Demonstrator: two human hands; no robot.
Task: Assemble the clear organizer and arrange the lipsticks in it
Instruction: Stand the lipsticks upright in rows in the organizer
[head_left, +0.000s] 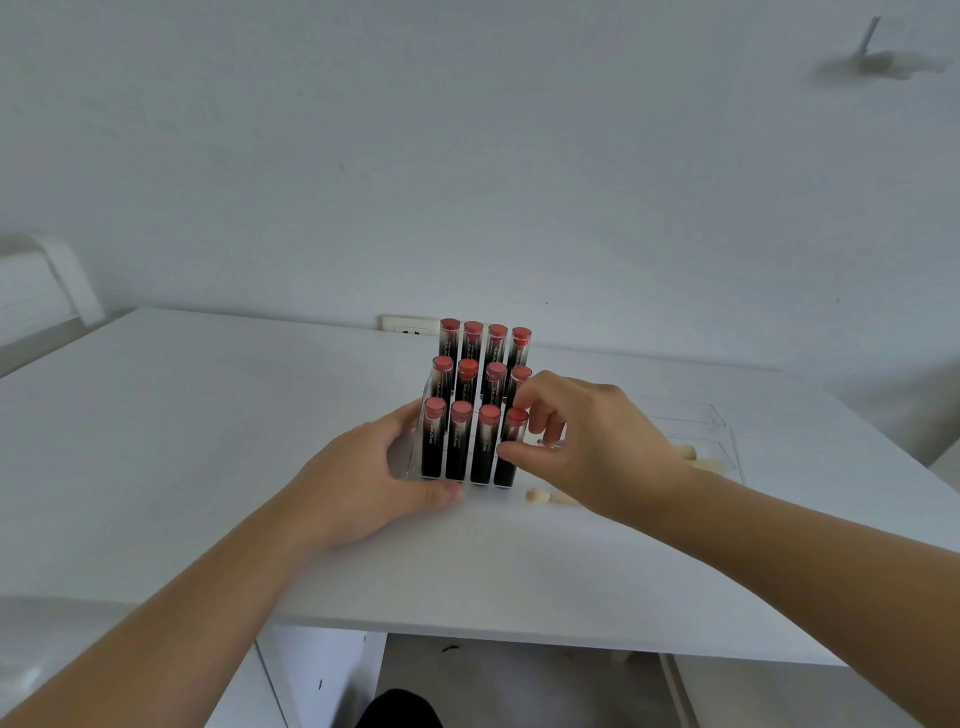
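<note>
A clear stepped organizer (415, 441) stands mid-table with several black lipsticks with red tops (470, 384) upright in three rows. My left hand (363, 478) grips the organizer's left and front side, thumb along the front edge. My right hand (592, 447) pinches the front-right lipstick (511, 441) between thumb and fingers; that lipstick stands in its slot.
A clear tray (711, 421) lies right of the organizer, behind my right hand. Small cream pieces (537, 494) lie on the white table (208, 441) beside and in the tray. A wall socket (408, 326) sits behind the organizer. The table's front edge is close to me.
</note>
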